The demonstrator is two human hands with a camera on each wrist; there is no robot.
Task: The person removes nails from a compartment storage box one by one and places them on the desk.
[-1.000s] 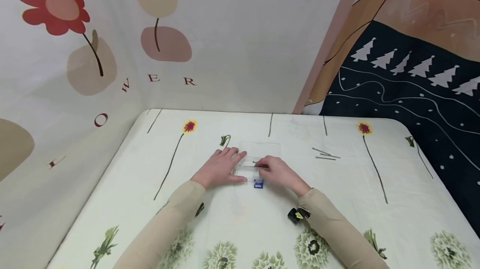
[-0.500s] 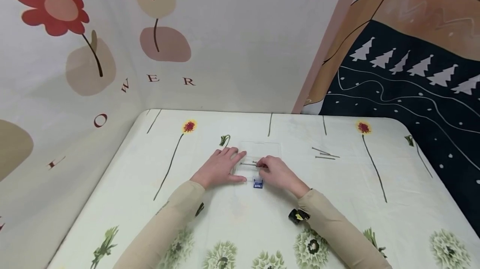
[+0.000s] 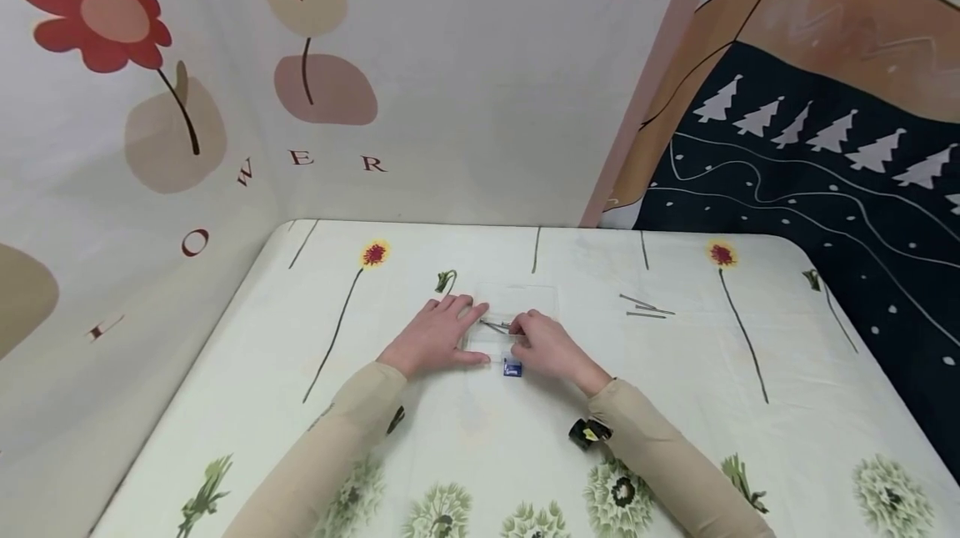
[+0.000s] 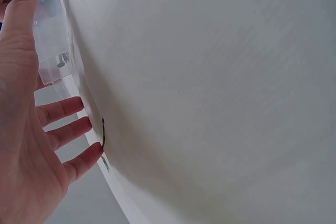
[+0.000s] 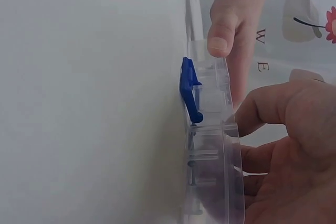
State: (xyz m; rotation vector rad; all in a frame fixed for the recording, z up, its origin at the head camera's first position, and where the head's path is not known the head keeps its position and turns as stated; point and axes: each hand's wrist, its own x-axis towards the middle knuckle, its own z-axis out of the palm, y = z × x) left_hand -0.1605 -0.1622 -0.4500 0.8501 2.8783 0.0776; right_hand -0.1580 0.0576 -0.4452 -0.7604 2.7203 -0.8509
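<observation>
Flowered cloth [image 3: 450, 438]: boxed nails [image 3: 493, 326] beside right grip [image 3: 552, 347].

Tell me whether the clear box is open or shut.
The box is open: its lid lies back on the far side, and the blue latch juts out from the near edge.

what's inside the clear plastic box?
Metal nails, at least two, beside the right hand. In the head view that hand covers the right part of the clear plastic box, so the full nail count can't be told.
</observation>
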